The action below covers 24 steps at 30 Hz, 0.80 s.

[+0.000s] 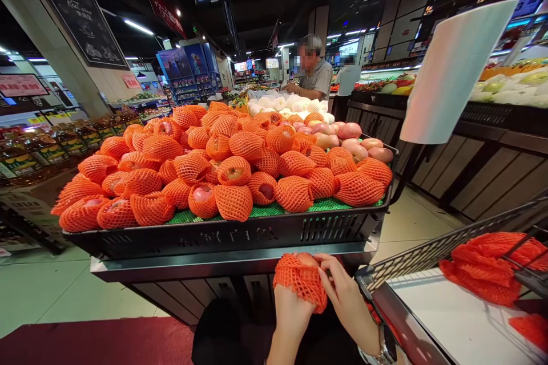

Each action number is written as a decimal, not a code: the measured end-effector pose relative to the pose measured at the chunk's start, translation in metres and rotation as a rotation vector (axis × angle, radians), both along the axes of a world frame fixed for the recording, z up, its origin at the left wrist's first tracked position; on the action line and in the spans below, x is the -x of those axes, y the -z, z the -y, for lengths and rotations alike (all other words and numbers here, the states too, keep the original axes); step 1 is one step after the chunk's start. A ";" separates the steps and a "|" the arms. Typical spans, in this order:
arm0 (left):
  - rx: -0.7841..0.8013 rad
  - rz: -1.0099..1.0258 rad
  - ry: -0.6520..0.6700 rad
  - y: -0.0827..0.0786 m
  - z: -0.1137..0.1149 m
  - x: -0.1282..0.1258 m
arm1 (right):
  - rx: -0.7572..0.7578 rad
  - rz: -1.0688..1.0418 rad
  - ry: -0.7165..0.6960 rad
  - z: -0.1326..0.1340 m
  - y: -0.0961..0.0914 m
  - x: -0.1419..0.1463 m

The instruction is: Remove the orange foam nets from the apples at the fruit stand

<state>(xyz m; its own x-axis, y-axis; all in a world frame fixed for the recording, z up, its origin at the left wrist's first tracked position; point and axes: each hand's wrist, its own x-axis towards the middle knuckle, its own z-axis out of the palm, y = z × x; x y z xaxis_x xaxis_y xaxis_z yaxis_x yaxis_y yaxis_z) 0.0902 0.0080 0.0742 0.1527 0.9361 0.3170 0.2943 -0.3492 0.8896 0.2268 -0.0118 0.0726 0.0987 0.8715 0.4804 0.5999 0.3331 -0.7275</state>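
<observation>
Soft foam nets, shiny metal and hard plastic

The orange net sleeve (302,282) on the apple (306,258) is soft foam mesh, bumpy and matt; the bit of apple showing is smooth. The black crate (240,232) is hard plastic with slots, lined with a green mesh mat (265,211). The shelf edge (214,265) under it is shiny metal. The trolley basket (445,248) is thin metal wire. The bare apples (355,140) look smooth and glossy. The floor (43,291) is shiny tile, and the wristwatch (385,345) is shiny metal.

Black crate rim (240,234) blocks forward (cart (428,251) crowds the right side).
</observation>
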 end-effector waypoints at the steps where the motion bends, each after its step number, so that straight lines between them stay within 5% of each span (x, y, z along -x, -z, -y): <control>1: -0.019 -0.054 0.014 -0.002 0.000 0.000 | 0.032 -0.045 -0.006 -0.003 0.003 -0.001; 6: -0.108 -0.165 0.081 -0.006 -0.002 -0.001 | 0.155 -0.315 -0.010 -0.015 0.013 -0.005; 11: -0.114 -0.315 0.043 -0.001 0.003 0.000 | 0.113 -0.562 0.123 -0.025 0.022 -0.013; 15: -0.482 -0.355 -0.128 0.009 0.010 -0.006 | 0.071 -0.697 0.186 -0.026 0.021 -0.010; 18: -0.698 -0.292 -0.168 0.013 0.015 -0.013 | 0.074 -1.065 0.157 -0.023 0.016 -0.003; 21: -0.699 -0.301 -0.123 0.014 0.020 -0.016 | 0.095 -1.423 0.136 -0.023 0.014 -0.003; 24: -0.588 -0.433 0.081 0.013 0.023 -0.014 | 0.101 -1.519 0.152 -0.028 0.018 -0.011</control>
<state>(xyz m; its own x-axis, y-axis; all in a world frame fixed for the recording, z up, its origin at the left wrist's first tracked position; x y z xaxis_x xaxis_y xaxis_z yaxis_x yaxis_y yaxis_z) 0.1046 -0.0154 0.0614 0.4399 0.6101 0.6590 0.5300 -0.7688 0.3578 0.2374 0.0161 0.0550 0.5158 0.8298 -0.2130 -0.6872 0.2523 -0.6813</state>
